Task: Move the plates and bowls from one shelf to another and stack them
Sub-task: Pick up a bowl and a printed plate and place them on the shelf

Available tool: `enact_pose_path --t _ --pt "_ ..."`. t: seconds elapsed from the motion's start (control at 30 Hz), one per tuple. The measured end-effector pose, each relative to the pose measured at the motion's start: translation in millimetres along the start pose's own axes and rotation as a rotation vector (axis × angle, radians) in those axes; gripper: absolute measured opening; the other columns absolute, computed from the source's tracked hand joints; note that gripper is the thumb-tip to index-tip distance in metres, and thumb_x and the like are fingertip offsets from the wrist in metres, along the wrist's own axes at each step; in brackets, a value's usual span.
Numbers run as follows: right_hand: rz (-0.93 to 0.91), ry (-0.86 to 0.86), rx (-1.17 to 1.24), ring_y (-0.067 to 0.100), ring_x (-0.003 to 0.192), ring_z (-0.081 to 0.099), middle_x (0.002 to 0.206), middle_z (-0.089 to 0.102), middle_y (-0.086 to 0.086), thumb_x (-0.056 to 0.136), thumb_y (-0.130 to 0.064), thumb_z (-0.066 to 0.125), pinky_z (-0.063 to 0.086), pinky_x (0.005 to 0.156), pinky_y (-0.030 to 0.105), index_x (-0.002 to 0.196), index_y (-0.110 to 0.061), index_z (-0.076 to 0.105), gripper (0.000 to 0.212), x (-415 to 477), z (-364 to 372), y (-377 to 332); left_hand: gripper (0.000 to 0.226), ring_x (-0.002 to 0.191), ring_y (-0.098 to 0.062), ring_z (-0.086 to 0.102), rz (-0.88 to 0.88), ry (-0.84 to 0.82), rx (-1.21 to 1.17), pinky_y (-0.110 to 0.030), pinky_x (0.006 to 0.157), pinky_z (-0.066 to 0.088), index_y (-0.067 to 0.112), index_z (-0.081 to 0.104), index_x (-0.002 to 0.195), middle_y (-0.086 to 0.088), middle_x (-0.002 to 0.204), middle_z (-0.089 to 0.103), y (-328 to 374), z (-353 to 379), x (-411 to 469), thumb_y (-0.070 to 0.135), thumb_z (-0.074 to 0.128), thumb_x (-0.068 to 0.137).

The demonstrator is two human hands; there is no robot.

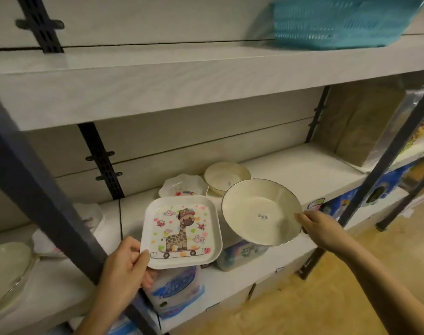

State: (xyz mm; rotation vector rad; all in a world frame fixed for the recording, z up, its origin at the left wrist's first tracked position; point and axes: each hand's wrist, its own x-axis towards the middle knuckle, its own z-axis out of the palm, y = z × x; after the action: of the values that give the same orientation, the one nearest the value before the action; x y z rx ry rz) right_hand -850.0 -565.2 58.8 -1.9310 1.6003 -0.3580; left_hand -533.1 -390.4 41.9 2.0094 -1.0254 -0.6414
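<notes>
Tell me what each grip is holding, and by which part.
The left grip pinches the square giraffe plate by its near-left corner; the right grip holds the cream deep plate by its right rim.

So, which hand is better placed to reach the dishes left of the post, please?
Probably the left hand: it grips the giraffe plate beside the post, near those dishes; the right hand holds the cream bowl farther right.

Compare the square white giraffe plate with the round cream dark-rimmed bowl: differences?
The square white giraffe plate is shallow and printed; the round cream dark-rimmed bowl is deeper, plain apart from a barcode sticker. The left hand grips the plate's corner; the right hand grips the bowl's rim. Both are tilted.
</notes>
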Motion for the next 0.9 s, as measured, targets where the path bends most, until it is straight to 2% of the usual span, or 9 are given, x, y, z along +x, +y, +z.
enact_pose_path --t 0.1,0.2,0.33,0.47,0.57,0.63,0.73,0.9 --pt "-0.043 -0.007 -0.022 0.031 0.073 0.058 0.076 0.062 0.018 0.098 -0.028 0.035 0.048 0.077 0.043 0.087 0.007 0.061 0.045 43.1 -7.4 1.2 0.017 0.039 -0.013 0.063 -0.041 0.056 0.002 -0.017 0.037 0.046 0.016 0.048 0.076 0.007 0.054 0.07 12.5 13.4 16.1 0.008 0.052 0.09" --pt "-0.072 -0.016 -0.059 0.038 0.085 0.059 0.086 0.064 0.024 0.097 -0.028 0.035 0.048 0.081 0.046 0.089 0.008 0.061 0.044 87.8 -8.8 4.1 0.017 0.039 -0.011 0.062 -0.081 0.127 -0.006 -0.023 0.045 0.047 0.014 0.048 0.076 0.004 0.051 0.069 23.5 25.3 28.9 0.008 0.052 0.09" --pt "-0.134 -0.059 -0.106 0.034 0.082 0.056 0.081 0.062 0.016 0.096 -0.029 0.034 0.043 0.071 0.037 0.074 -0.003 0.057 0.042 146.8 -9.6 8.5 0.018 0.042 -0.008 0.064 -0.093 0.222 0.018 -0.019 0.045 0.046 0.016 0.048 0.075 0.007 0.054 0.07 37.0 43.9 42.5 0.008 0.052 0.09" --pt "-0.18 -0.104 -0.111 0.034 0.084 0.057 0.085 0.065 0.016 0.096 -0.031 0.033 0.039 0.068 0.034 0.076 -0.005 0.059 0.042 201.5 -7.4 9.3 0.019 0.043 -0.008 0.064 -0.106 0.321 0.01 -0.017 0.041 0.047 0.016 0.048 0.074 0.004 0.057 0.07 53.5 62.6 53.9 0.007 0.05 0.091" --pt "-0.202 -0.143 -0.135 0.036 0.09 0.058 0.09 0.065 0.019 0.097 -0.029 0.031 0.041 0.071 0.034 0.085 0.001 0.061 0.044 236.0 1.7 6.1 0.019 0.04 -0.011 0.062 -0.109 0.37 -0.034 -0.012 0.039 0.047 0.012 0.047 0.074 0.005 0.058 0.071 62.4 75.3 59.7 0.005 0.049 0.092" --pt "-0.224 -0.172 -0.161 0.038 0.094 0.058 0.09 0.062 0.018 0.098 -0.028 0.028 0.041 0.073 0.034 0.085 0.0 0.058 0.043 252.2 9.8 2.2 0.017 0.041 -0.011 0.061 -0.117 0.394 -0.042 -0.012 0.04 0.048 0.01 0.048 0.075 -0.003 0.054 0.069 68.0 81.2 62.4 0.005 0.049 0.091" --pt "-0.219 -0.212 -0.193 0.037 0.102 0.057 0.105 0.063 0.02 0.099 -0.029 0.027 0.043 0.079 0.035 0.099 0.0 0.061 0.045 269.1 23.9 -2.2 0.015 0.044 -0.01 0.062 -0.132 0.431 -0.066 -0.009 0.04 0.047 0.009 0.048 0.077 -0.008 0.052 0.065 74.5 88.2 64.3 0.006 0.049 0.092" --pt "-0.152 -0.254 -0.239 0.037 0.108 0.056 0.118 0.061 0.02 0.099 -0.031 0.026 0.044 0.084 0.035 0.112 -0.003 0.06 0.046 284.4 44.9 -6.5 0.013 0.043 -0.008 0.061 -0.182 0.469 -0.113 -0.016 0.042 0.049 0.009 0.049 0.079 -0.005 0.051 0.067 78.9 91.6 65.3 0.007 0.05 0.092"
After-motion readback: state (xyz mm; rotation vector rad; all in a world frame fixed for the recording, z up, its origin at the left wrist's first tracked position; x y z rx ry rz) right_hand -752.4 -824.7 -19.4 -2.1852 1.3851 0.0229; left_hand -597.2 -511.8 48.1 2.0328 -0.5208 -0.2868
